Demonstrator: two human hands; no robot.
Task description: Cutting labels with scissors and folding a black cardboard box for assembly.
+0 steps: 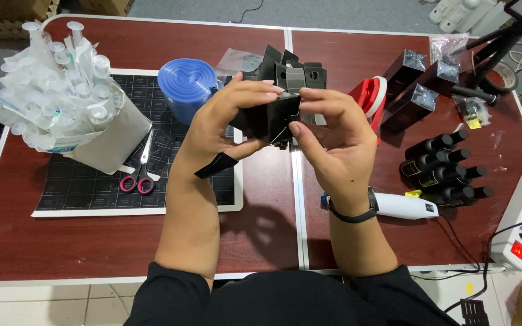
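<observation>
Bright even overhead light, soft arm shadows on the table (80,241), sharp focus, slight wide-angle bending at edges

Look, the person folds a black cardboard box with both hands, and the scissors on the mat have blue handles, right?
Not quite. The scissors on the mat have pink handles, not blue, as the head view shows. The blue thing is a roll of film farther back. The rest is right: the left hand and right hand both hold the black cardboard box.

We log single head view: looks steeply down, close over table (92,253), hands centre, forearms from 6 o'clock.
</observation>
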